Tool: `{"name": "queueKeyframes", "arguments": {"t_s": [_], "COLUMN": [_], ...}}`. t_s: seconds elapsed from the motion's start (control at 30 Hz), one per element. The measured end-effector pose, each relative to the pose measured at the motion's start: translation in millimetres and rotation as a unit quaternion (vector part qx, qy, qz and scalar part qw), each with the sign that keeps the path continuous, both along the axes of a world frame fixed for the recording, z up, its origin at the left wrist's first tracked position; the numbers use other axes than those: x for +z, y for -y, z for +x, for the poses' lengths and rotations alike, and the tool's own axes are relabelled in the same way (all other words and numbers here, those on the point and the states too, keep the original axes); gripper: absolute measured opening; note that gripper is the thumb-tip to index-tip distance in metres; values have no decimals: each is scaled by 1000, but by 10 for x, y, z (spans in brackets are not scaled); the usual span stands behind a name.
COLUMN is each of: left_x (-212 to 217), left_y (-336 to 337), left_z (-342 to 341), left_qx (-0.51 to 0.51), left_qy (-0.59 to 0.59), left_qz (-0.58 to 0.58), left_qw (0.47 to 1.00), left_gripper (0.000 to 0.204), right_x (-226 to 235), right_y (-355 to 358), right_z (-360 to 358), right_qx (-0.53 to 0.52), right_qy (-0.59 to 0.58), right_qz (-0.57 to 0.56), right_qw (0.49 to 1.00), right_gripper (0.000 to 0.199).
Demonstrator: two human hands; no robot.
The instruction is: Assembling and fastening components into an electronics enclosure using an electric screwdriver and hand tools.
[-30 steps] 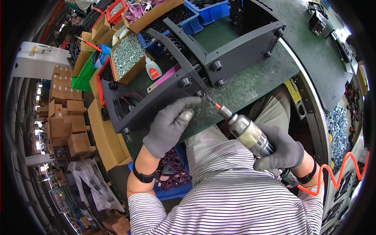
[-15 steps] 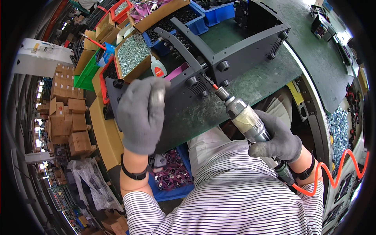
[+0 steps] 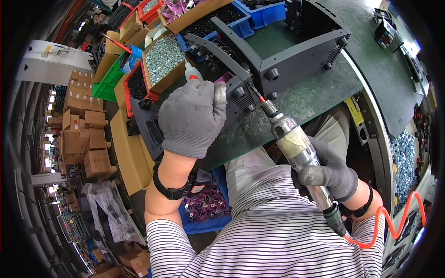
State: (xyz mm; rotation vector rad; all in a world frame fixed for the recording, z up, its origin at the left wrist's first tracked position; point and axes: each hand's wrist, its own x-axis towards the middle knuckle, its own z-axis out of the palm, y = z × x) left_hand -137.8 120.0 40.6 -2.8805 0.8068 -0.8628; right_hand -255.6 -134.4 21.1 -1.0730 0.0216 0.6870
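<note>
My right gloved hand (image 3: 329,169) is wrapped round a pneumatic screwdriver (image 3: 293,141). Its red-collared bit reaches up-left to the gap between a dark grey metal panel with round feet (image 3: 237,95) and a larger dark grey housing (image 3: 296,69). Whether the bit tip touches anything is hard to tell. My left gloved hand (image 3: 192,119) is closed, back up, beside that panel; its curled fingers hide anything they may hold. Just beyond it stands a white squeeze bottle (image 3: 193,72), partly covered by the hand. A purple piece (image 3: 224,78) shows against the panel.
A cardboard box of silvery screws (image 3: 162,62), a red bin (image 3: 139,85) and blue bins (image 3: 266,16) line the far side of the green bench (image 3: 301,95). A blue bin of purple brackets (image 3: 208,204) sits below the bench edge. An orange coiled hose (image 3: 394,227) trails at right.
My left hand has moved right and turned, its fingers now curled down over the panel's side. The screwdriver stays in my right hand, nearly in place. The whole view has shifted slightly.
</note>
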Motion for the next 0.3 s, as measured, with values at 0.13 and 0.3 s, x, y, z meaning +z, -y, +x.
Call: {"name": "queueKeyframes", "arguments": {"t_s": [0.13,0.3], "left_x": [8,1], "left_y": [-4,-9], "left_z": [12,23], "left_qx": [-8,-18], "left_qy": [-2,8], "left_qz": [0,8], "left_qw": [1000,1000], "left_gripper": [30,28], "right_x": [3,-43], "right_y": [13,28], "right_z": [9,3], "right_qx": [3,4], "right_qy": [-1,-3], "right_qz": [17,37], "right_qw": [1000,999], "right_gripper": [66,67]}}
